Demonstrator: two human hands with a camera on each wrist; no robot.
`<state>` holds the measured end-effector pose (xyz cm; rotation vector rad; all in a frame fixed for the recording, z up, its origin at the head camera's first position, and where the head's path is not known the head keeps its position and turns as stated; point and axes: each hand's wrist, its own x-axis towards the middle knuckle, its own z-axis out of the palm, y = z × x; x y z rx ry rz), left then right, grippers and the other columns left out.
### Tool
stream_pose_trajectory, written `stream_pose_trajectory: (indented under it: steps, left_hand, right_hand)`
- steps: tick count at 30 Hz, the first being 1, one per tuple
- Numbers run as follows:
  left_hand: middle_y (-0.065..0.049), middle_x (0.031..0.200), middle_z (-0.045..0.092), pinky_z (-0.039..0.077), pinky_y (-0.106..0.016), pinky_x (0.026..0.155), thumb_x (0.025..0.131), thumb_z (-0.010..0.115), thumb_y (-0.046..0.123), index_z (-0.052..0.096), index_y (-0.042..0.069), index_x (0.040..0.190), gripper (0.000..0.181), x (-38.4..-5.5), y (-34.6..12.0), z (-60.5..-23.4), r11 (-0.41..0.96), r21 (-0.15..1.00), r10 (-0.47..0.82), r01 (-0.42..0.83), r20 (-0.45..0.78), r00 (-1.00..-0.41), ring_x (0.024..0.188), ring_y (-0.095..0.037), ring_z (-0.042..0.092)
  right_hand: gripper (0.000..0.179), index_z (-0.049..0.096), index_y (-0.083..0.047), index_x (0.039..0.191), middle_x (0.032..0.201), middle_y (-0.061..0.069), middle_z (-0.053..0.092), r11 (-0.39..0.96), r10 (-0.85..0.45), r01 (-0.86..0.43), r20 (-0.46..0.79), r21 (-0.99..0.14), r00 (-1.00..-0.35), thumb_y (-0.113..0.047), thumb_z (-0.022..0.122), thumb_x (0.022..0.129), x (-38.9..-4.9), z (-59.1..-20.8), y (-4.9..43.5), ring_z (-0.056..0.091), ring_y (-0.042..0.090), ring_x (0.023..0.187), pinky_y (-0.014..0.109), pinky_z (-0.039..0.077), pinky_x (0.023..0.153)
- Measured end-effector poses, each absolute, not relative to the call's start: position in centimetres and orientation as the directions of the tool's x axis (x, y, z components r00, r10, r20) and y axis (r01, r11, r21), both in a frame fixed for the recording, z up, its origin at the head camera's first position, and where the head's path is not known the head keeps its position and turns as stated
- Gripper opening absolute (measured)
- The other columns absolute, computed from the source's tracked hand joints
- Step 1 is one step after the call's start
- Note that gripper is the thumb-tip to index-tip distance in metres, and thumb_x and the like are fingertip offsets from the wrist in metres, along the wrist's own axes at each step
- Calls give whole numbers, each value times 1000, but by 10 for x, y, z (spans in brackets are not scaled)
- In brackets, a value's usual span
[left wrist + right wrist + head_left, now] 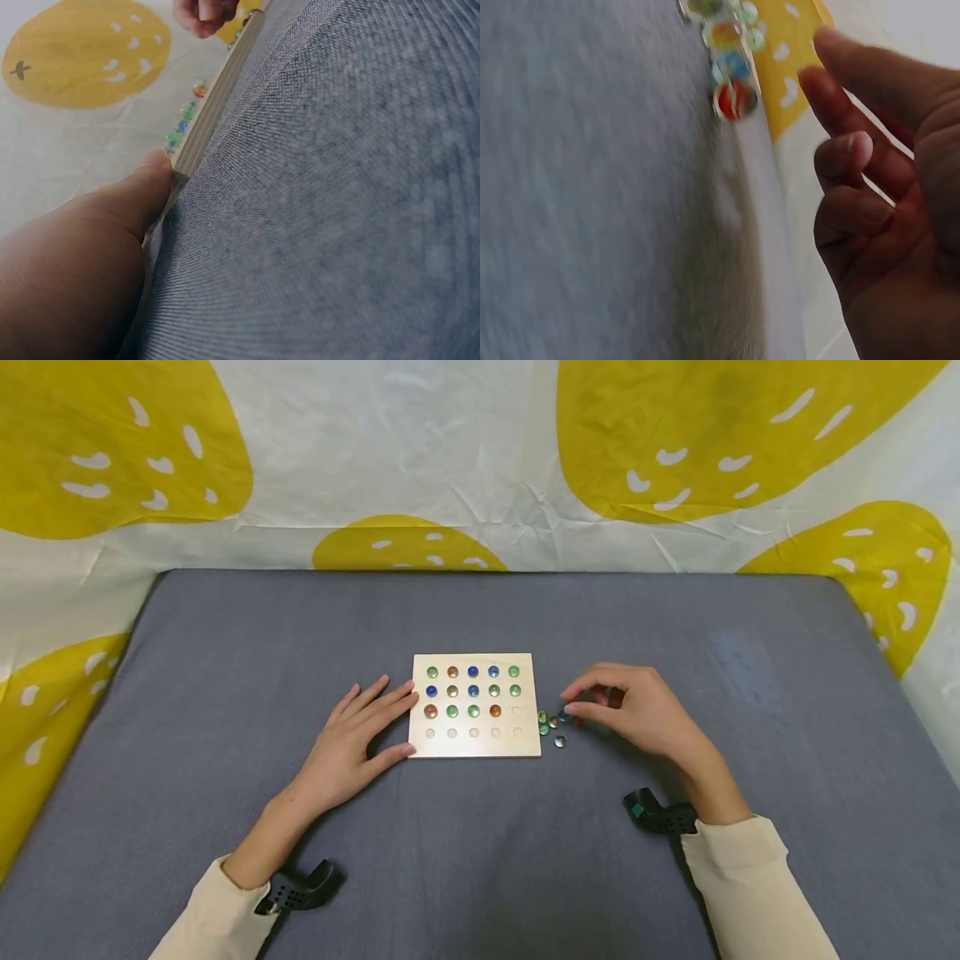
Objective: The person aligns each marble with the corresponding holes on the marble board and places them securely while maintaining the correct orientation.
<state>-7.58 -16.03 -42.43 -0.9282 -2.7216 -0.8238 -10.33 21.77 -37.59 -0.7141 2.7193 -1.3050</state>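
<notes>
A pale wooden board (474, 745) with rows of round hollows lies on the grey cloth. Green, blue and amber glass marbles (473, 672) sit in its back rows; the front row of hollows is bare. My left hand (348, 752) rests at the board's left edge, fingers spread and fairly straight, thumb at the near corner. Right of the board, my right hand (630, 706) hovers over several loose marbles (560, 742). Its thumb and forefinger are slightly apart with nothing visible between them, the other fingers bent. A red marble (735, 100) lies below those fingertips in the right wrist view.
Grey cloth (480, 860) covers the table. Behind it hangs a white curtain (405, 443) with large yellow shapes. A black wrist camera (300, 887) is worn on the left arm, another black camera (660, 814) on the right, both close over the cloth.
</notes>
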Motion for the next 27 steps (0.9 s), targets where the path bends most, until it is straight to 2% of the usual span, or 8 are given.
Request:
stream_pose_trajectory:
  steps: [9, 17, 27]
  left_hand:
    - [0, 149, 39, 11, -52, 113, 86, 71, 34, 46, 16, 144, 66, -75, -160, -424, 657, 454, 519, 602, 307, -798, 141, -28, 24]
    - [0, 150, 39, 10, -52, 113, 87, 71, 34, 46, 16, 145, 65, -76, -160, -424, 654, 457, 521, 602, 304, -797, 141, -28, 24]
    - [-1, 149, 40, 11, -53, 112, 87, 71, 34, 46, 16, 144, 65, -75, -160, -423, 655, 458, 520, 601, 304, -798, 141, -29, 24]
  right_hand:
    - [15, 74, -11, 88, 68, 3, 52, 499, -456, -368, 123, -785, -881, -5, 81, 76, -101, -372, 226, 45, 17, 59, 27, 36, 49]
    - [13, 73, -23, 87, 67, -3, 50, 563, -474, -363, 69, -742, -878, -20, 81, 77, -107, -386, 236, 45, 12, 59, 24, 37, 52]
    - [15, 73, -23, 88, 66, -4, 50, 582, -486, -373, 59, -723, -872, -17, 81, 77, -106, -388, 236, 44, 11, 57, 24, 36, 51]
